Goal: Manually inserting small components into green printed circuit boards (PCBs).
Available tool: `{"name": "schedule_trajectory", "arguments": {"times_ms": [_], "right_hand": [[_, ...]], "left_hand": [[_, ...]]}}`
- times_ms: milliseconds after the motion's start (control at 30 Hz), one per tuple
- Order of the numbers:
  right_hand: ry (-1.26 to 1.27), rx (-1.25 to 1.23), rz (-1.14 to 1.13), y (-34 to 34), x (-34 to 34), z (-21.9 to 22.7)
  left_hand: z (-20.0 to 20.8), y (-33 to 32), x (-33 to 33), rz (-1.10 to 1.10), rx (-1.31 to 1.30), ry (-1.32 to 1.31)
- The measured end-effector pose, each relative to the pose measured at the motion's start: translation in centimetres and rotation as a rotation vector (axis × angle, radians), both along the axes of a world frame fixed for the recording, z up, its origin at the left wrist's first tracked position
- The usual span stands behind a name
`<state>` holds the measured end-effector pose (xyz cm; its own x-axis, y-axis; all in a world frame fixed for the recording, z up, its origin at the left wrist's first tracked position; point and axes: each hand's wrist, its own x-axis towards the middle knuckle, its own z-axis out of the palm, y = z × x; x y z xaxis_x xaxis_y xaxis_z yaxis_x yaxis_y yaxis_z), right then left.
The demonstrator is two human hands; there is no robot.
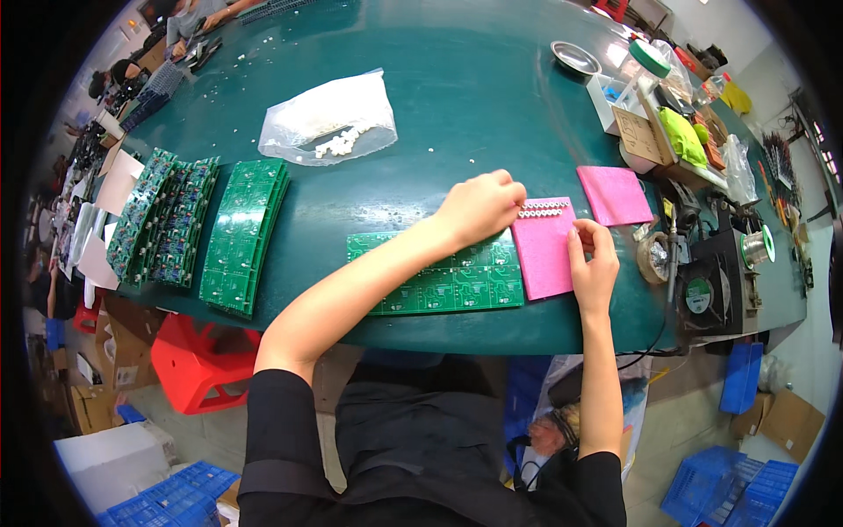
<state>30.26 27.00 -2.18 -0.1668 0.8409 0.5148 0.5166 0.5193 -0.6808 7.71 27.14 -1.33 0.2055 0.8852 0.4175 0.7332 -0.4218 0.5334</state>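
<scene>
The pad (544,256) is pink, the circuit board (465,288) green.

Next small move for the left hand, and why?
Probably pinch one of the small silver parts on the nearer pink pad: the left hand has its fingertips by the rows' left end, and the green circuit board lies beside the pad.

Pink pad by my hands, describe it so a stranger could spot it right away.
On the big green table, find the green circuit board under the left forearm. The pink pad lies just right of it, beside the right hand. Unlike the second pink pad, farther right, this one carries two rows of small silvery parts near its far edge.
</scene>
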Motion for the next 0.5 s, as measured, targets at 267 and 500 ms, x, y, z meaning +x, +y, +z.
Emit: {"name": "schedule_trajectory", "arguments": {"times_ms": [267, 500], "right_hand": [[-0.079, 0.007, 0.037, -0.26, -0.33, 0.37], [-0.231, 0.089, 0.022, -0.53, -0.84, 0.08]], "left_hand": [[-0.65, 0.39, 0.32, 0.014, 0.141, 0.059], [-0.35, 0.42, 1.07, 0.072, 0.053, -0.077]]}}
